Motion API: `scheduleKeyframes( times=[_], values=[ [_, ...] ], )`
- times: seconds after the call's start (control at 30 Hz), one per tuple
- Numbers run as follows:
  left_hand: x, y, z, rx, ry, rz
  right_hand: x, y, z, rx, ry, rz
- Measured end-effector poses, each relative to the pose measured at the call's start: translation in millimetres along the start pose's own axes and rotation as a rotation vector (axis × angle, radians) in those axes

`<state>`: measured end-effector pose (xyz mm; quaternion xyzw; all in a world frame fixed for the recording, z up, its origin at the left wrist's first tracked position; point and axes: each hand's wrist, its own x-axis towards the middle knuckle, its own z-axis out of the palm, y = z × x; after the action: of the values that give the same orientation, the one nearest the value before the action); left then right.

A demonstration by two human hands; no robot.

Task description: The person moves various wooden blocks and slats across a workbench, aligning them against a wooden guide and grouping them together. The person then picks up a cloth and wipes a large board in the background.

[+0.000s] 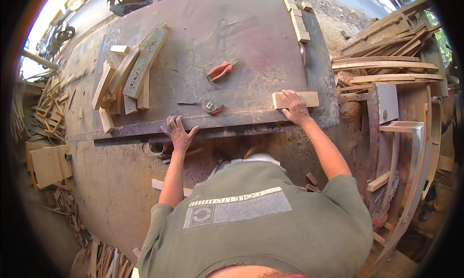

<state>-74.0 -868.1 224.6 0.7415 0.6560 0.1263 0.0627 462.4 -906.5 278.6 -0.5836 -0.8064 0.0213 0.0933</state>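
Olive shirt (319, 229), wooden block (311, 99), pale, straight-edged

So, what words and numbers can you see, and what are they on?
Green shirt: a line of printed letters above a grey block with a ring sign in a square; I don't copy printed words out.
Tape measure: marks on its pale label, too small to read.
Wood block under the right hand: no writing that I can see.
Pliers: none that I can see.
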Motion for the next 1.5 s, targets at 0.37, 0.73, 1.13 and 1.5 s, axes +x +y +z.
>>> scheduleKeyframes(
  times=[0.37,0.73,1.13,1.5],
  values=[
    [5.9,7.7,-5.1,-0.024,0.083,0.003,59.3,39.7,-24.9,-0.186,0.057,-0.051],
    [6.3,6.3,-5.0,-0.030,0.101,-0.002,89.8,58.2,-47.8,-0.140,-0.551,0.013],
    [4.8,6.4,-2.7,-0.056,0.120,0.009,66.5,22.1,-44.8,0.000,-0.650,0.080],
    [9.8,9.0,-0.6,-0.057,0.087,0.007,3.6,-29.6,23.4,-0.110,-0.048,0.031]
  ],
)
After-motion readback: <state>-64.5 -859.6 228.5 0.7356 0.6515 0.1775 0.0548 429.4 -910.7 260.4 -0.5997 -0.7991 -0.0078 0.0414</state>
